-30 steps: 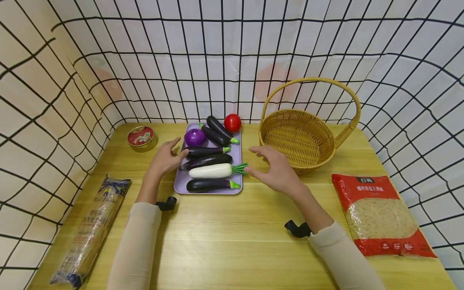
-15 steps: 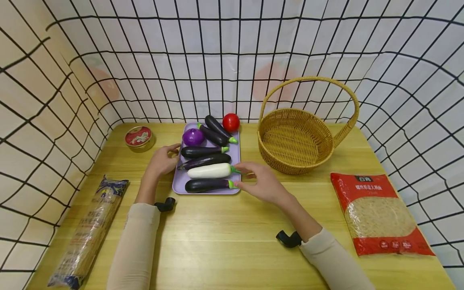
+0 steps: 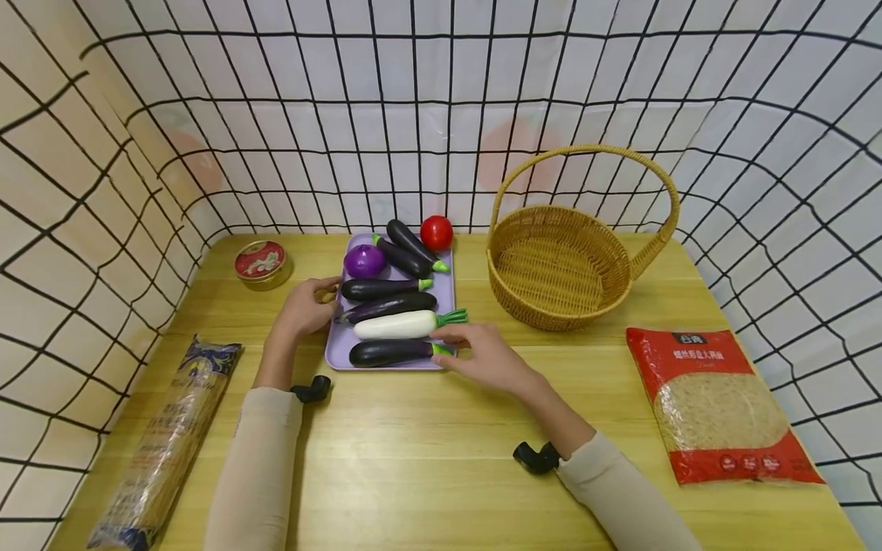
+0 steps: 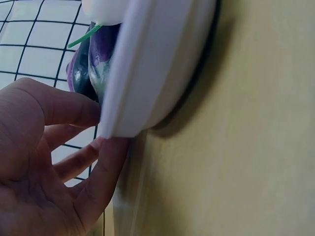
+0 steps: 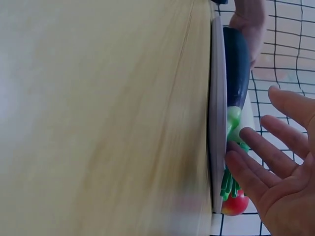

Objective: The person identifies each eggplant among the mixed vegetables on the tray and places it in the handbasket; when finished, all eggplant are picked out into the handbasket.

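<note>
A lilac tray (image 3: 338, 353) holds several eggplants, a white radish (image 3: 394, 327) with green leaves and a purple onion (image 3: 365, 262). At the tray's left rim, my left hand (image 3: 308, 308) pinches the edge; in the left wrist view the thumb and fingers meet around the tray wall (image 4: 147, 73). My right hand (image 3: 485, 353) is at the green-capped end of the front eggplant (image 3: 387, 353), over the tray's right edge. Seen from the right wrist, its fingers are spread and loosely bent beside the eggplant's green cap (image 5: 234, 118), with nothing gripped.
A red tomato (image 3: 437, 233) is at the tray's back right corner. Right of it stands a wicker basket (image 3: 558, 306) with a tall handle. A red noodle bag (image 3: 723, 413), a long noodle pack (image 3: 172, 436) and a round tin (image 3: 262, 264) lie around, with black wire grid behind.
My left hand has moved slightly down and taken the tray's left rim. My right hand has come left and down from beside the radish leaves to the front eggplant's capped end.
</note>
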Demonstrator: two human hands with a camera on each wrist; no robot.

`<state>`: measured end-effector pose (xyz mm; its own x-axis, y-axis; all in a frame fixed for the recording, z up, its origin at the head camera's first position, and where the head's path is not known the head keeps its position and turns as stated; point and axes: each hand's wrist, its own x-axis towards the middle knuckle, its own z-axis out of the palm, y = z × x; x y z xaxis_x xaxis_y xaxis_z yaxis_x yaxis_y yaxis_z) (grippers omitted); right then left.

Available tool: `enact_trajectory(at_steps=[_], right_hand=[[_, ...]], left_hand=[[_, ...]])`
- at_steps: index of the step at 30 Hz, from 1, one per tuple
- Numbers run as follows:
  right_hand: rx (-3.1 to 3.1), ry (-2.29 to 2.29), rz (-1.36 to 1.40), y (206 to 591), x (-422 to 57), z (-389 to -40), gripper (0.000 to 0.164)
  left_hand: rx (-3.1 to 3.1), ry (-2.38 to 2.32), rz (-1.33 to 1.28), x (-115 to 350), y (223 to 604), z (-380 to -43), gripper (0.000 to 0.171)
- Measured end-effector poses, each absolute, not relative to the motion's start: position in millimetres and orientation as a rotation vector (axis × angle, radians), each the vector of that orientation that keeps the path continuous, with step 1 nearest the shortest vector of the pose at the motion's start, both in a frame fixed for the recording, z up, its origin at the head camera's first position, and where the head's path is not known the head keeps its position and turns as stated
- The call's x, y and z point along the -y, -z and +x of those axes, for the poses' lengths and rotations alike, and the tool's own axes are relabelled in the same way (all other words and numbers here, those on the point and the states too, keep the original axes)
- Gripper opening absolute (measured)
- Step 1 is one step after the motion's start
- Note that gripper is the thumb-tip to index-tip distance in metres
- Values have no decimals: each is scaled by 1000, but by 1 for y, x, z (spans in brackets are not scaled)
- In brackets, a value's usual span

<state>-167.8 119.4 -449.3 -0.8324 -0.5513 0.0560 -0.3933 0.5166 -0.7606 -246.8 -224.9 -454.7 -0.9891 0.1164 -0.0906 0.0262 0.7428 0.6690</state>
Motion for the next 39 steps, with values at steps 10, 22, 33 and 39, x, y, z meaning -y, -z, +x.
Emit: enact_trajectory(at_steps=[10, 22, 33, 39], right_hand=[[-2622, 1080, -824, 451, -106, -169, 38], [-2658, 962, -828, 453, -95, -173, 36], [-2678, 987, -767, 437, -110, -175, 35], [-2715, 1080, -750, 417, -136, -179, 35]], left_hand=[[-2799, -1099, 105, 224, 455, -243, 62], [-2794, -1133, 116, 224, 459, -243, 61], [-2795, -1145, 105, 228, 457, -242, 61], [-2761, -1147, 76, 227, 458, -242, 62]])
